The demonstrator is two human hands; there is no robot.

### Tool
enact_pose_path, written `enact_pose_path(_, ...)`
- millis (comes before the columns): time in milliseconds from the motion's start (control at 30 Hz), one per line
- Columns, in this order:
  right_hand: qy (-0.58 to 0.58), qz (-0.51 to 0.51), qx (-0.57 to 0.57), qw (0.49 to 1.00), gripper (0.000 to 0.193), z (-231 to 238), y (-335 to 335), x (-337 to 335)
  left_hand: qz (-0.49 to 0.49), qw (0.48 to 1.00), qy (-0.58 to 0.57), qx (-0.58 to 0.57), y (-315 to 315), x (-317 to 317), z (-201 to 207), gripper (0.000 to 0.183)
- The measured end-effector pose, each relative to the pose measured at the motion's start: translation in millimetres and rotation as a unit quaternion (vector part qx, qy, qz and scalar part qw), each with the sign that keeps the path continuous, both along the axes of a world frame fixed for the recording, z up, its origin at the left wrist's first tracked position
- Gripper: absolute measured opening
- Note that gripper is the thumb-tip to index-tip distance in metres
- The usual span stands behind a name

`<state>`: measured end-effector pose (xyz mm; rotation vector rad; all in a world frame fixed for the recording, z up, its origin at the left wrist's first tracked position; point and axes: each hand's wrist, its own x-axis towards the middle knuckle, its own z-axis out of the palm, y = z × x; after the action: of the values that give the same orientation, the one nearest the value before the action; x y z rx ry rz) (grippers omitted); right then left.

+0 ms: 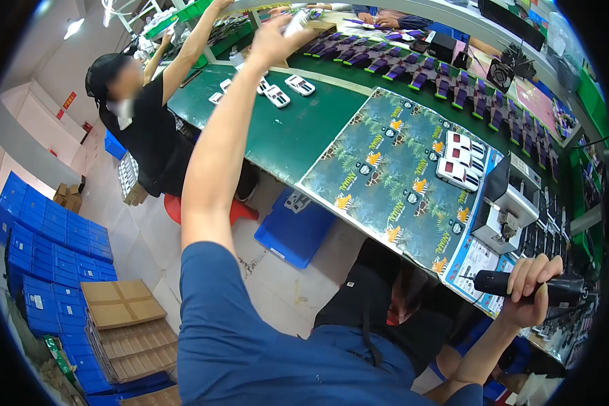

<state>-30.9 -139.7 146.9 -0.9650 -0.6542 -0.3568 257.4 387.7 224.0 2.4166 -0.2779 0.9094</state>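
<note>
My left arm stretches far out over the bench, and my left hand [272,44] is closed on a white toy car [296,24] beside the far belt. At the lower right, my right hand [529,287] wraps round a black electric screwdriver [492,282], its thin bit pointing left. Several white toy cars with dark stripes [276,96] lie on the green bench [284,135] near my left forearm. More white toy cars [457,172] stand close together on the patterned mat [365,183]. A grey-and-white bench device [501,230] stands above the screwdriver.
A conveyor belt [358,74] carries rows of purple-and-black parts along the far side. To my left, a person in black [142,128] reaches toward a rack. Blue crates [47,237] and cardboard boxes [123,304] are stacked at left; a blue bin [294,230] sits on the floor.
</note>
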Motion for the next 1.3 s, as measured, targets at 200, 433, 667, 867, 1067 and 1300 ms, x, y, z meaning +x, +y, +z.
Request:
enact_pose_path(200, 0.036, 0.012, -0.024, 0.999, 0.021, -17, -3, -6, -0.165, 0.945, 0.115, 0.258, -82, -79, -166, 0.058)
enact_pose_path(433, 0.072, -0.001, -0.050, 0.996, 0.023, -28, -8, -2, -0.120, 0.874, 0.302, 0.361, -43, -99, -165, 0.058)
enact_pose_path(667, 0.106, 0.002, -0.046, 0.993, 0.026, -35, -9, 10, 0.035, 0.867, 0.215, 0.448, 76, -84, -181, 0.051)
enact_pose_path(867, 0.113, -0.003, -0.040, 0.993, 0.028, -38, -6, 8, 0.130, 0.953, 0.037, 0.269, 71, -136, -226, 0.056)
enact_pose_path(1067, 0.102, -0.025, -0.059, 0.993, 0.027, -33, -37, -25, -0.161, 0.986, -0.013, -0.041, -157, -197, -229, 0.029)
enact_pose_path(1300, 0.067, 0.079, -0.021, 0.994, 0.028, -17, -49, -46, -0.358, 0.908, 0.097, -0.196, -378, -245, -209, 0.023)
